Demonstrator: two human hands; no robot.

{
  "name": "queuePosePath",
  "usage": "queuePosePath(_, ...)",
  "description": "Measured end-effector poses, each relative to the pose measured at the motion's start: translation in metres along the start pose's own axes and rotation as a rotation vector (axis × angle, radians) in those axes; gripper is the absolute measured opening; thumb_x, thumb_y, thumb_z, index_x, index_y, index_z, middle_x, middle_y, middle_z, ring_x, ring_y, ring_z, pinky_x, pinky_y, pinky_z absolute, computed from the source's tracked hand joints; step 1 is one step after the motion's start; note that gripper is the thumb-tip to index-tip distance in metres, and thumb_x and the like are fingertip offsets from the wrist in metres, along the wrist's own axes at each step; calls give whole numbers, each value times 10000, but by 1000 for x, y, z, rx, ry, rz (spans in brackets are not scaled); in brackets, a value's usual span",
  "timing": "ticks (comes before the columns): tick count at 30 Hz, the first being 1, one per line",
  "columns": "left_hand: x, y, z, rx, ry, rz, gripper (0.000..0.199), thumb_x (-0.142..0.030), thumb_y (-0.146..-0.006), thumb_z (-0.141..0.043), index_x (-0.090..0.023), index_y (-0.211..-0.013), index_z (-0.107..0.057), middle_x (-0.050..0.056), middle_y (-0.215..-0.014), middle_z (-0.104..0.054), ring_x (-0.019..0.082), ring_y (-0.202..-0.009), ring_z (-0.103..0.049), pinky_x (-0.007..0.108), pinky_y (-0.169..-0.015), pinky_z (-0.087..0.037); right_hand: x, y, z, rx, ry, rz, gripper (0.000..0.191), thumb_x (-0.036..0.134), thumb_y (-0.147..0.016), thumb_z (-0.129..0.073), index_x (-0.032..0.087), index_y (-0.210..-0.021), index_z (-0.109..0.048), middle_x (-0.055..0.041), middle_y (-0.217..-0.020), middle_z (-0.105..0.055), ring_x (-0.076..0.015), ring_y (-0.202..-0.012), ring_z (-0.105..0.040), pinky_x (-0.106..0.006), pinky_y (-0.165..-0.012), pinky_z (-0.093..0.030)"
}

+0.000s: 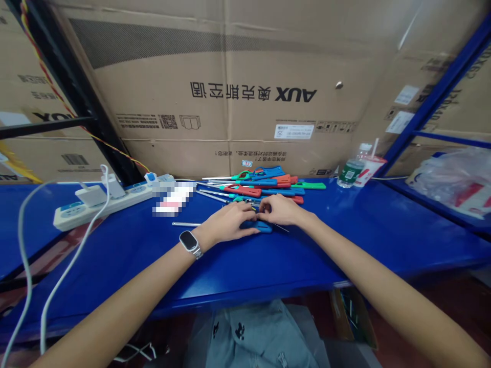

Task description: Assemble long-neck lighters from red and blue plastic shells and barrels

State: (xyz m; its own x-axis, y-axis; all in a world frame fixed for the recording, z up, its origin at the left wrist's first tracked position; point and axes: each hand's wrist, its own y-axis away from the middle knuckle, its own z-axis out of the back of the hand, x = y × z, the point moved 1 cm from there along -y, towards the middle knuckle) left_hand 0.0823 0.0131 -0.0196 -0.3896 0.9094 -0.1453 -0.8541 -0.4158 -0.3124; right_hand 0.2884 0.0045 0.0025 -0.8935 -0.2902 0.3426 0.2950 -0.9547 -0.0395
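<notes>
A blue long-nosed lighter [264,226] lies on the blue table, its metal tube [186,224] pointing left. My left hand [230,222], with a watch on its wrist, presses over the lighter's body, fingers wrapped round it. Against the same lighter is my right hand [280,208], thumb and fingers pinched together. A thin metal rod [283,228] sticks out below that hand; what the pinch holds is hidden. Just behind my hands rests a pile of long-nosed lighters in blue, red and green [249,191], most tubes pointing left.
A white power strip [111,202] with plugs and cables stands at the left. Toward the back right are a water bottle [350,173] and a cup with a straw [369,171]. A large cardboard box [172,92] forms the back wall. The table's front edge runs before my lap.
</notes>
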Motion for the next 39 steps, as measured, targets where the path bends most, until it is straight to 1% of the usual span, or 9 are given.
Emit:
queuePosePath(3,1,8,1,-10,91,79,378,-564,-1004,-589,-202,-1015,-698,92,-1067,-689,258,-960,-666,410,-853,-539,-6,-4,-4,59,-120,55,141,329,-831,-776,199,-839,-723,-30,-818,-758,-186,-728,-666,-277,-594,-380)
queuePosePath(5,4,15,3,-11,148,139,371,-575,-978,-621,-211,-983,-695,73,-1031,-695,247,-922,-665,398,-818,-533,-12,-8,-6,43,-215,79,157,317,-815,-777,184,-780,-701,-32,-768,-736,-173,-691,-643,-275,-585,-384)
queuePosePath(8,9,22,6,-9,202,217,349,-567,-940,-668,-218,-955,-680,54,-970,-704,239,-891,-658,388,-789,-518,-18,-15,-6,-79,-472,111,238,377,-803,-772,181,-729,-659,-25,-699,-685,-152,-616,-599,-275,-571,-399)
queuePosePath(12,10,24,7,20,149,283,288,-493,-895,-712,-213,-945,-664,57,-977,-694,248,-890,-646,394,-786,-509,-10,-18,-4,-237,-806,124,412,593,-793,-744,218,-785,-573,31,-591,-589,-129,-452,-527,-269,-462,-371)
queuePosePath(16,4,21,3,0,64,268,366,-537,-900,-696,-195,-1025,-658,101,-1081,-666,299,-1012,-639,442,-883,-514,10,-12,-10,-319,-938,154,453,572,-776,-768,264,-826,-440,38,-627,-604,-155,-439,-577,-285,-411,-418)
queuePosePath(21,7,20,-3,-33,47,260,453,-617,-918,-659,-182,-1045,-653,109,-1075,-641,291,-955,-646,451,-879,-534,14,-1,-19,-470,-939,183,335,490,-882,-699,277,-997,-469,3,-740,-674,-174,-484,-611,-344,-477,-524)
queuePosePath(27,7,20,-3,-55,-10,206,458,-632,-955,-613,-185,-1048,-656,106,-1081,-652,312,-1049,-643,490,-946,-521,5,4,-25,-469,-882,163,361,556,-966,-593,281,-1176,-491,-52,-860,-717,-208,-542,-644,-423,-567,-589)
queuePosePath(32,0,17,-4,-37,-46,167,414,-574,-1029,-531,-185,-1083,-664,113,-1092,-660,311,-1077,-636,479,-935,-524,12,6,-26,-438,-880,184,408,605,-947,-616,276,-1149,-484,-50,-871,-715,-190,-541,-633,-394,-554,-581)
queuePosePath(39,-1,16,-5,-36,33,203,410,-568,-1027,-528,-181,-1071,-656,117,-1094,-650,309,-1062,-635,449,-906,-535,18,10,-25,-444,-881,262,328,546,-944,-648,278,-1025,-476,-20,-803,-658,-185,-547,-632,-384,-555,-574)
